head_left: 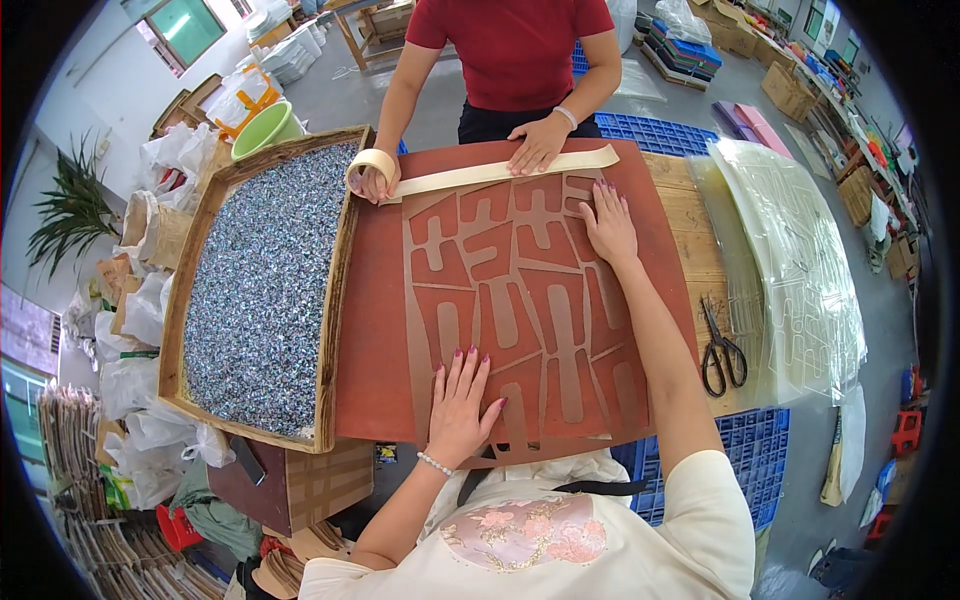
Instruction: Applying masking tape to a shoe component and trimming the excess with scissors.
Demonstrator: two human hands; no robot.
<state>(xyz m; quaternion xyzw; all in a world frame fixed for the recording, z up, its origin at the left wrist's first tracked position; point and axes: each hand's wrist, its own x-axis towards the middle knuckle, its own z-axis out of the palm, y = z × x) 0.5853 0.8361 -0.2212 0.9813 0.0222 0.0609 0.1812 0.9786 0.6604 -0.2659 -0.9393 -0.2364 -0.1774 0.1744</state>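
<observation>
A brown cut-out stencil sheet point(560, 370) lies over a reddish-brown board point(370, 330) in front of me. My left hand point(462, 400) rests flat on the sheet's near left part, fingers spread, a beaded bracelet at the wrist. Stretched farther out, my right hand point(610, 228) lies flat on its far right part, fingertips just below a strip of cream masking tape point(480, 176). The strip runs along the sheet's far edge. Across from me, a person's hand point(375, 185) grips the tape roll point(369, 166), while their other hand point(538, 142) presses on the strip.
A wooden tray point(335, 300) of glittery dark chips adjoins the board's left side. Black scissors point(722, 360) lie on the wooden tabletop point(688, 215) at right, beside stacked clear plastic sheets point(800, 270). Blue plastic pallets point(735, 460) show below the table.
</observation>
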